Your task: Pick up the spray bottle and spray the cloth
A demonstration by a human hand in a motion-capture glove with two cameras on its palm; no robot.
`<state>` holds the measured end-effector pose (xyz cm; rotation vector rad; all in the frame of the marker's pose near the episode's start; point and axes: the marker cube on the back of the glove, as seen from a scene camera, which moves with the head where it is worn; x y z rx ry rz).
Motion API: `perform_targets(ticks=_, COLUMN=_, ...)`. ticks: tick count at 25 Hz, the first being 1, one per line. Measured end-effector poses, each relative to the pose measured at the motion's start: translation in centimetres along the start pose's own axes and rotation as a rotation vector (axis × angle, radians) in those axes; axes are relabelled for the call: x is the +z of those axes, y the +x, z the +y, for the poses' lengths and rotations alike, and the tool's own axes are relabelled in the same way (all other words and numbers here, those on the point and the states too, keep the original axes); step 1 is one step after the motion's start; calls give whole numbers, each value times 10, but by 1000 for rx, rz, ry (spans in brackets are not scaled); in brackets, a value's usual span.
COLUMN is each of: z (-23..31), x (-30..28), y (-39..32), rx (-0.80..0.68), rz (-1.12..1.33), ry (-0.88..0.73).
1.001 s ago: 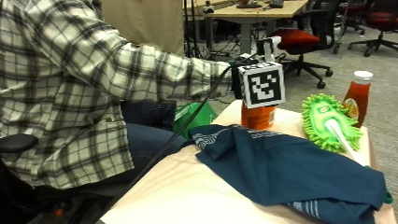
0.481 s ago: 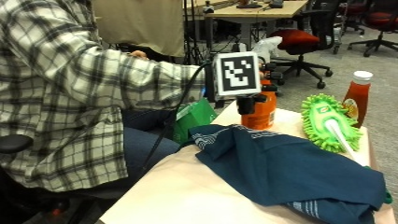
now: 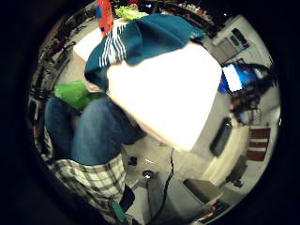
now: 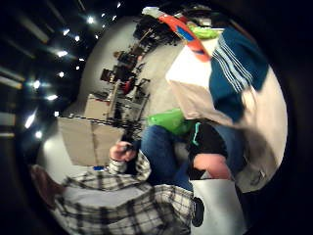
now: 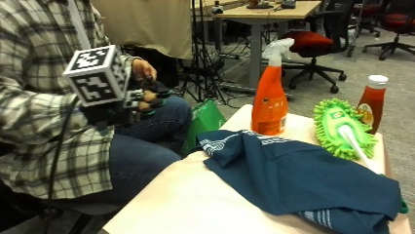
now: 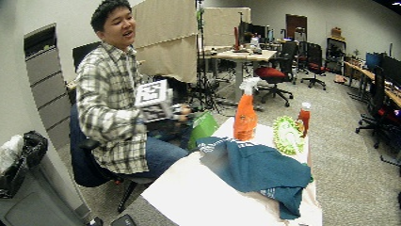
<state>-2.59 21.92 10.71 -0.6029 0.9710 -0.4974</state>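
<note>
Office space with swivel chairs behind; white desk (image 5: 195, 200) up front. Orange spray bottle (image 5: 270, 102) stands upright near desk's far edge, nobody touching it. Teal cloth (image 5: 305, 180) lies rumpled across the desk, its edge just beside the bottle base. Green duster mop (image 5: 342, 127) and red sauce bottle (image 5: 371, 101) sit beyond. Gloved right hand (image 5: 133, 105) is off the desk, at the person's lap, meeting the bare hand (image 5: 144, 70); can't tell its finger state.

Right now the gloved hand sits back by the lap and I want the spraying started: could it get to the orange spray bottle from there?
Probably yes. The right hand holds nothing over the lap, and the spray bottle stands upright at the near table edge with open space toward the person; the cloth lies beside it, not across the path.
</note>
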Motion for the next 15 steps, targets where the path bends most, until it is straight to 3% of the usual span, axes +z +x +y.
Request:
perform_targets(ticks=6, z=129, x=54, y=-26, rx=-6, rz=118, ry=-10)
perform_targets(ticks=15, z=172, x=83, y=-25, rx=37, rz=116, ry=-12)
